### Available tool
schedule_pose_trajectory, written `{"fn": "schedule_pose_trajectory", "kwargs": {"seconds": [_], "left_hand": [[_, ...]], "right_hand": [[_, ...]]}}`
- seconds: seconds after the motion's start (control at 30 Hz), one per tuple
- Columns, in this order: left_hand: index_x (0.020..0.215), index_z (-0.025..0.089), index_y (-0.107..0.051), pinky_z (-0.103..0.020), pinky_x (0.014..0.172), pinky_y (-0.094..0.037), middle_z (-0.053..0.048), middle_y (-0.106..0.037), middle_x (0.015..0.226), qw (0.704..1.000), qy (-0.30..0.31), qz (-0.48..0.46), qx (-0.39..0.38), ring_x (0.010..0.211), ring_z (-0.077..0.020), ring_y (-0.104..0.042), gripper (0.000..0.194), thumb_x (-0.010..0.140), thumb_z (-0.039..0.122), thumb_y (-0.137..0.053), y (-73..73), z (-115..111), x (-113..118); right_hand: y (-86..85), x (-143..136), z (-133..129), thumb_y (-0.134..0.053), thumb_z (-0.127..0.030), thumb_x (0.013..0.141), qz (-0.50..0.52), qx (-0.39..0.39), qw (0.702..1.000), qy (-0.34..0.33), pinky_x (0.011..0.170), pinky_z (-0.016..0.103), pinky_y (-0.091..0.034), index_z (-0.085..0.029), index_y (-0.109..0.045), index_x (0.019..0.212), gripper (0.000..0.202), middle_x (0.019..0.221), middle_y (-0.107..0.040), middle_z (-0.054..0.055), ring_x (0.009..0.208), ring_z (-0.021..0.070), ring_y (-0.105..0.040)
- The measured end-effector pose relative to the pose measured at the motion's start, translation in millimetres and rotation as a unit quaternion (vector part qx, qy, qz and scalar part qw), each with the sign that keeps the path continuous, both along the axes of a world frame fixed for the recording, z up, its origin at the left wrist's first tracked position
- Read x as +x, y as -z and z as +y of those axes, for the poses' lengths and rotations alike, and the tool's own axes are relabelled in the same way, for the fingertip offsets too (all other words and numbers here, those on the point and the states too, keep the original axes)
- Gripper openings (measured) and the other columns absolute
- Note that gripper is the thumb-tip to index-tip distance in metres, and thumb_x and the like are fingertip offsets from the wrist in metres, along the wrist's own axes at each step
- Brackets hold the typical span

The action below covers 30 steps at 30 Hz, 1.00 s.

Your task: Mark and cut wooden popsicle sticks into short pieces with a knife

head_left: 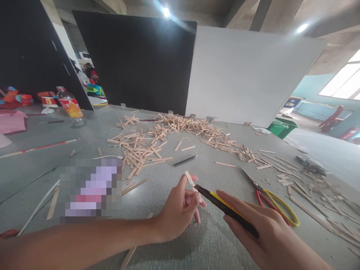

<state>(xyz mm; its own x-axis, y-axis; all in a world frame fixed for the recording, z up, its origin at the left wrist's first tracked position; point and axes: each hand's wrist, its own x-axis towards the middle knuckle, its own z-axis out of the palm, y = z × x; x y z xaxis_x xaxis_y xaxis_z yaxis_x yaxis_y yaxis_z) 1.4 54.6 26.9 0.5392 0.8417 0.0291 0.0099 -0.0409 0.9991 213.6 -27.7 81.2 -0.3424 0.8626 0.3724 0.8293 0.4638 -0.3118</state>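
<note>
Pinched in the fingers of my left hand (180, 210) is a short wooden craft stick (189, 178), its rounded end pointing up and away from me. My right hand (258, 227) is wrapped round a black and yellow utility knife (225, 208). The knife's tip meets the stick just above my left fingers; whether the blade cuts into it is too small to tell. Beyond my hands a dark pen (185, 161) lies on the grey table (157, 251). To the right rest scissors (267, 195) with red and yellow handles, their blades pointing away.
Loose craft sticks (137, 150) are heaped across the table's middle and back. Cut strips and scraps (317, 202) litter the right side. A drink bottle (69, 105) stands at back left. A blurred patch (95, 187) lies left; black and white panels (239, 75) rise behind.
</note>
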Motion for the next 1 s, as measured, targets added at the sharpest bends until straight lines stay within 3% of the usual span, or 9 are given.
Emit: {"fn": "schedule_pose_trajectory", "kwargs": {"seconds": [0.13,0.37,0.73,1.0], "left_hand": [[0.121,0.024,-0.035,-0.020,0.047,-0.046,0.000,-0.069,0.085,1.000,-0.002,-0.005,0.002,0.051,-0.0106,-0.063,0.037,0.104,0.055,-0.048,0.3,0.3,0.3],[0.119,0.025,-0.034,-0.021,0.048,-0.046,0.000,-0.069,0.084,1.000,-0.004,-0.011,-0.001,0.051,-0.0112,-0.064,0.036,0.104,0.054,-0.048,1.0,-0.3,1.1],[0.119,0.025,-0.033,-0.021,0.048,-0.047,0.000,-0.067,0.085,1.000,-0.002,-0.017,-0.002,0.051,-0.0105,-0.063,0.038,0.104,0.055,-0.048,-0.3,-0.4,0.4],[0.120,0.025,-0.033,-0.020,0.046,-0.045,0.000,-0.068,0.086,1.000,-0.003,-0.021,-0.007,0.050,-0.0111,-0.064,0.038,0.104,0.056,-0.048,1.8,0.3,0.1]], "right_hand": [[2.0,1.2,-0.5,-0.047,-0.019,0.105,-0.005,-0.001,1.000,0.003,0.074,0.019,-0.064,-0.024,-0.056,0.149,0.045,0.118,-0.080,0.006,0.094,0.0160,-0.080],[1.6,-1.0,-0.7,-0.049,-0.018,0.103,-0.004,0.000,1.000,0.003,0.072,0.023,-0.066,-0.022,-0.058,0.148,0.045,0.105,-0.082,0.007,0.083,0.0176,-0.081],[2.8,-1.6,-1.9,-0.046,-0.019,0.105,-0.032,0.025,0.999,0.004,0.073,0.019,-0.066,-0.021,-0.057,0.148,0.044,0.120,-0.079,0.006,0.096,0.0170,-0.080],[2.4,-3.5,-2.6,-0.046,-0.018,0.105,-0.027,0.023,0.999,-0.005,0.073,0.023,-0.067,-0.021,-0.055,0.150,0.046,0.123,-0.078,0.008,0.100,0.0199,-0.080]]}}
